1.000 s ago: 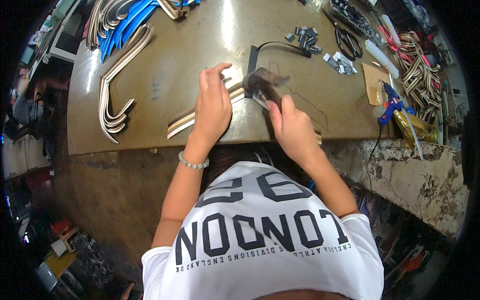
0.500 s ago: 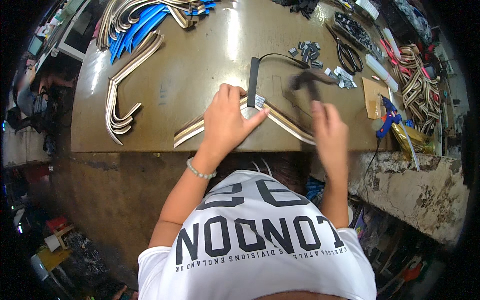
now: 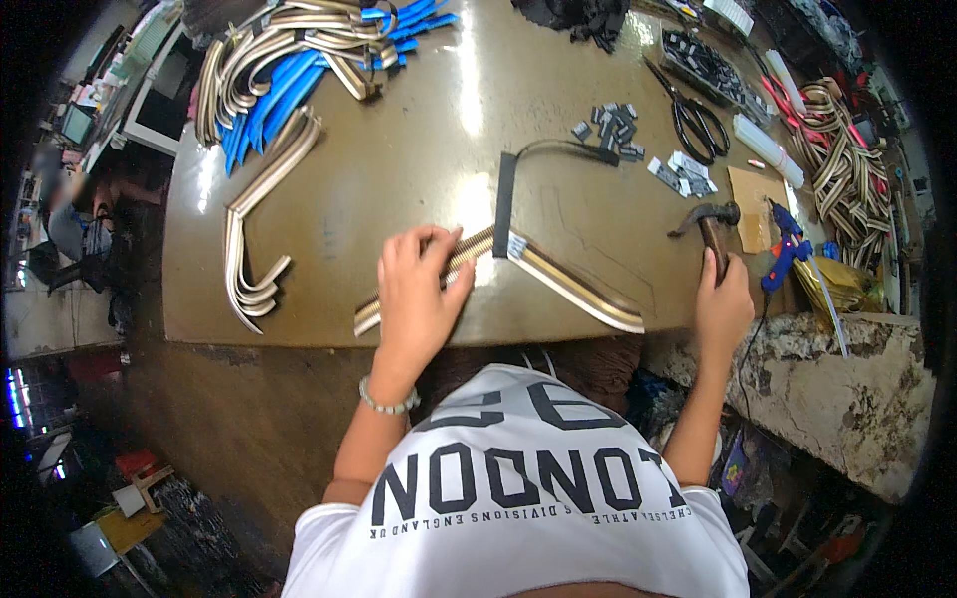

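A striped brown, tan and white strap (image 3: pixel 573 286) lies bent in a peak near the table's front edge. At its peak stand a black strap piece (image 3: pixel 504 204) and a small grey-white tag (image 3: pixel 516 246). My left hand (image 3: pixel 414 289) rests over the strap's left arm, fingers loosely apart and thumb spread, not closed round it. On the right, my right hand (image 3: pixel 726 304) is closed round the wooden handle of a hammer (image 3: pixel 715 239). The hammer's dark head is at the far end, left of a brown cardboard piece (image 3: pixel 751 204).
Striped straps (image 3: pixel 234 249) lie at left, with a blue and striped strap pile (image 3: pixel 284 95) behind. Small grey tags (image 3: pixel 615 128), black scissors (image 3: pixel 701 130), a blue glue gun (image 3: pixel 788 244), glue sticks (image 3: pixel 766 149) and a tangled strap heap (image 3: pixel 847 179) occupy the right.
My right hand has carried the hammer rightward, away from the strap's peak. My left hand has loosened and slid left off the peak. The whole view has shifted slightly.
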Action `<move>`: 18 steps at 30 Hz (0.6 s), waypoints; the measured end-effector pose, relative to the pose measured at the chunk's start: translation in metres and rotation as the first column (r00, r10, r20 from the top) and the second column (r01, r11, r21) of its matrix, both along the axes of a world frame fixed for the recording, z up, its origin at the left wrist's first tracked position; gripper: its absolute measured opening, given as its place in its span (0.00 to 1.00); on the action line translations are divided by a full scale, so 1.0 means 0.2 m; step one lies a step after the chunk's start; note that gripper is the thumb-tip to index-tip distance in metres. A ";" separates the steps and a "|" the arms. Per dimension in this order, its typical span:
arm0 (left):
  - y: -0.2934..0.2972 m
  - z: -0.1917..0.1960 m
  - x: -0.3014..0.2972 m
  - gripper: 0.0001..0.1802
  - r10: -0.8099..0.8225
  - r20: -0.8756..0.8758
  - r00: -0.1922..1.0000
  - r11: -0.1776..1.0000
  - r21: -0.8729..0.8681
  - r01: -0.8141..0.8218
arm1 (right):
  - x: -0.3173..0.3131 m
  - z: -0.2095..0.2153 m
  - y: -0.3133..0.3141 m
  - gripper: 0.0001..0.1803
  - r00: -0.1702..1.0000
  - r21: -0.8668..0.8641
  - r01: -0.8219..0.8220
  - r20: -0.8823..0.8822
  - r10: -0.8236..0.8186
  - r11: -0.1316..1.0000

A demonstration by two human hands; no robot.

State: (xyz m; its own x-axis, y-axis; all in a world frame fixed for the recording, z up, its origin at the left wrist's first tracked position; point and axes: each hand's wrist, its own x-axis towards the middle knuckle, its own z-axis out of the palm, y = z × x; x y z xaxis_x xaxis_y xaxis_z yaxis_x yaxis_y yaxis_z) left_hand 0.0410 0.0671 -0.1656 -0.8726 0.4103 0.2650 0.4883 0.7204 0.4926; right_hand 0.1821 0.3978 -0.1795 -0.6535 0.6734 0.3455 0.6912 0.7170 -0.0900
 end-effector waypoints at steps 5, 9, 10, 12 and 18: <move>0.00 0.03 0.00 0.13 -0.155 0.062 0.986 0.982 0.119 0.147 | -0.03 0.00 -0.01 0.22 0.999 0.053 -0.001 0.046 -0.002 0.999; 0.05 0.13 -0.15 0.08 -0.349 0.370 0.861 0.932 0.230 0.280 | -0.03 -0.01 -0.01 0.22 1.000 0.113 -0.008 0.002 0.008 0.994; 0.03 0.19 -0.22 0.08 -0.395 0.371 0.840 0.915 0.239 0.325 | -0.02 -0.01 -0.01 0.22 1.000 0.112 -0.023 -0.009 0.024 0.993; -0.02 0.32 -0.40 0.08 -0.414 0.188 0.891 0.904 0.204 0.377 | -0.02 -0.02 -0.01 0.22 1.000 0.119 -0.024 -0.001 0.024 0.993; -0.37 0.80 -1.24 0.13 -0.286 -0.138 0.948 0.888 0.334 0.316 | -0.03 -0.01 -0.02 0.20 1.000 0.143 0.004 0.023 -0.008 0.990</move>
